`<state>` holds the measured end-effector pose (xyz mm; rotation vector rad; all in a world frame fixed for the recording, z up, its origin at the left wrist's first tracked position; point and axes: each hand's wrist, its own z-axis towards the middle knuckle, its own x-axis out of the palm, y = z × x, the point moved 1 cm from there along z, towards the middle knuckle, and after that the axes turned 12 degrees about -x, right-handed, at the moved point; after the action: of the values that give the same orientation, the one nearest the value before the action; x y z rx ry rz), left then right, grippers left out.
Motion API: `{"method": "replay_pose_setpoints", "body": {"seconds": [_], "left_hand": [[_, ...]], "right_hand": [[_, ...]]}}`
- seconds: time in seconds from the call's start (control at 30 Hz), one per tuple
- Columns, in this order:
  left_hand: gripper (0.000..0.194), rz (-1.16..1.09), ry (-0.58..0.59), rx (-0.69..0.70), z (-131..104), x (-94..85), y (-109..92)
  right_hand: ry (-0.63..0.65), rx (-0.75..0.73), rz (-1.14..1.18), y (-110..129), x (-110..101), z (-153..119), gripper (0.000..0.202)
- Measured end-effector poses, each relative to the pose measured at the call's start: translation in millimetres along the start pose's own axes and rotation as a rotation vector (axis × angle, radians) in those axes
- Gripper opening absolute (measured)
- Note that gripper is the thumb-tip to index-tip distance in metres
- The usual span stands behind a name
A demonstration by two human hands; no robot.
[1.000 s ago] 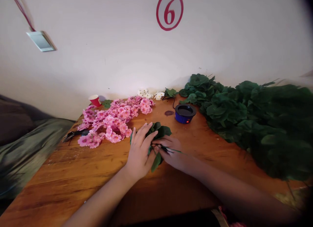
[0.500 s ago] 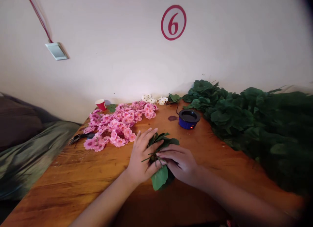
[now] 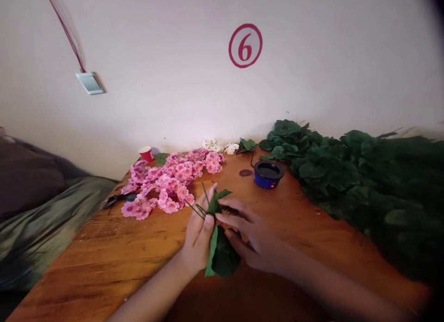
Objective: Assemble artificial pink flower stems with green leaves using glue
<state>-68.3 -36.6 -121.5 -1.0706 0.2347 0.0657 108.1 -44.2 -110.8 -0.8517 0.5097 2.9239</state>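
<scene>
A bunch of green leaves with thin stems is held upright over the front of the wooden table. My left hand is closed round it, thumb pressed on the stems, which point up and to the left. On the right side of the bunch, my right hand has its fingers apart, with the fingertips against or very near the leaves. The left fingers are partly hidden behind the bunch.
Pink flowers lie at the left back, near a red cup and dark tools. A blue and black pot with a red light and cord stands right of centre. Heaped green leaves cover the right side. White flowers lie near the wall.
The bunch has turned in my left hand, so its stems now point up and left. My left fingers have closed round it, and my right fingers have spread and loosened. The view has tilted slightly up.
</scene>
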Motion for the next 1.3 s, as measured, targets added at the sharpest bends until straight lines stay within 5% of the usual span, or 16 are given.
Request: {"method": "replay_pose_setpoints", "body": {"seconds": [0.4,0.67,1.03,1.3], "left_hand": [[0.046,0.104,-0.098,0.054,6.1,-1.5,6.9],[0.013,0.227,-0.145,0.067,13.5,-8.8,5.0],[0.022,0.308,-0.106,-0.014,21.8,-3.3,23.6],[0.018,0.254,-0.176,0.147,11.7,-9.2,5.6]], "right_hand": [[0.245,0.083,0.03,-15.9,5.7,-4.5,0.075],[0.144,0.094,0.202,-16.7,6.9,5.1,0.071],[-0.029,0.181,0.314,-32.5,19.9,-12.5,0.05],[-0.059,0.105,0.33,-22.0,12.3,-9.0,0.071]]}}
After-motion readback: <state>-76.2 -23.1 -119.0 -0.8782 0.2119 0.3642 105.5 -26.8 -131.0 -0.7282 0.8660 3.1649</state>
